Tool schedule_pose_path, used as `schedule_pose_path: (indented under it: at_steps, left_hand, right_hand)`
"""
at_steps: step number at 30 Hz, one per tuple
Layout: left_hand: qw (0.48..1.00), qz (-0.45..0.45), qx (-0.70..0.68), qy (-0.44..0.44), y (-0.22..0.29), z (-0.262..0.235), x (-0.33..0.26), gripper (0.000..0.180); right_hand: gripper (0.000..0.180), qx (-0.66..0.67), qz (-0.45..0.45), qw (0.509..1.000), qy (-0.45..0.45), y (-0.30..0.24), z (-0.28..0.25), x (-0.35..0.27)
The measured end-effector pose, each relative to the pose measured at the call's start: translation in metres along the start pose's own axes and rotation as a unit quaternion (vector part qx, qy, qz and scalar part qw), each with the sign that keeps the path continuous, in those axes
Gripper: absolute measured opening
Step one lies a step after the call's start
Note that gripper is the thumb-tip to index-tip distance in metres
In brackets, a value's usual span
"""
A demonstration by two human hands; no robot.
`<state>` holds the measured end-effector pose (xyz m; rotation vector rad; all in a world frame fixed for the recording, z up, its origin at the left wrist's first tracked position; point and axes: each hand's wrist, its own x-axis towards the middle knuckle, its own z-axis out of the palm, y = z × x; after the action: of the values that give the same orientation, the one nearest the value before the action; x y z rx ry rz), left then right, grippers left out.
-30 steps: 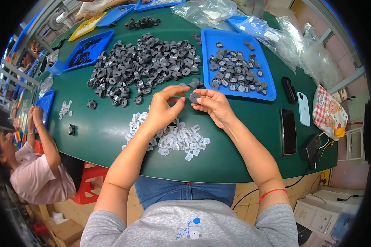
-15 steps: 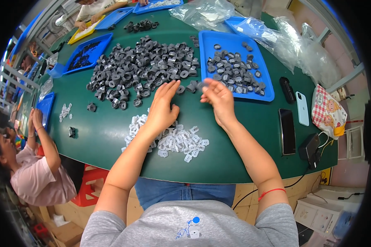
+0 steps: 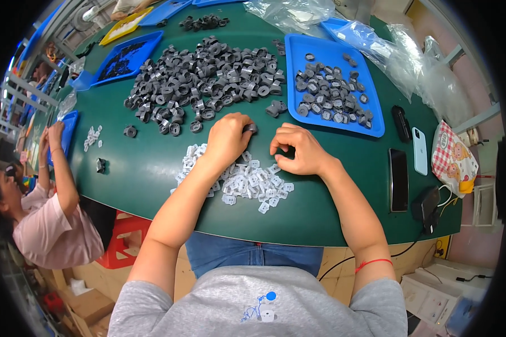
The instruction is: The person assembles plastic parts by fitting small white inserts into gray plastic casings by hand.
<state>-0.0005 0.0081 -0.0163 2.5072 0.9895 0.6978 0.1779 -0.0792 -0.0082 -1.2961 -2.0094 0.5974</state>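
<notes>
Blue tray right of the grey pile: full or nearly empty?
Partly full. The blue tray holds a loose single layer of dark grey ring parts, with bare blue floor showing along its edges and near corner.

Left hand (image 3: 227, 136) on a grey ring (image 3: 249, 128), right hand (image 3: 299, 149) by white clips (image 3: 242, 181), green table (image 3: 140, 168)

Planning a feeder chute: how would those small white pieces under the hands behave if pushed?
The white pieces look flat and light, so they would likely slide and scatter rather than roll. Their loose, overlapping heap suggests they snag little. The left hand rests above them.
</notes>
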Motion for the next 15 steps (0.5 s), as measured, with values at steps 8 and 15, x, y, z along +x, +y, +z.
schedule_pose_path:
  at_steps: [8,15]
  left_hand:
    - [0.883,-0.154,-0.443,0.004,-0.003,-0.003,0.004,0.018]
    - [0.849,-0.226,-0.474,-0.05,0.002,0.001,0.002,0.014]
  right_hand:
    - [0.015,-0.005,-0.02,0.992,-0.123,-0.002,0.005,-0.002]
    - [0.011,0.157,0.136,0.977,0.057,0.016,0.011,0.0]
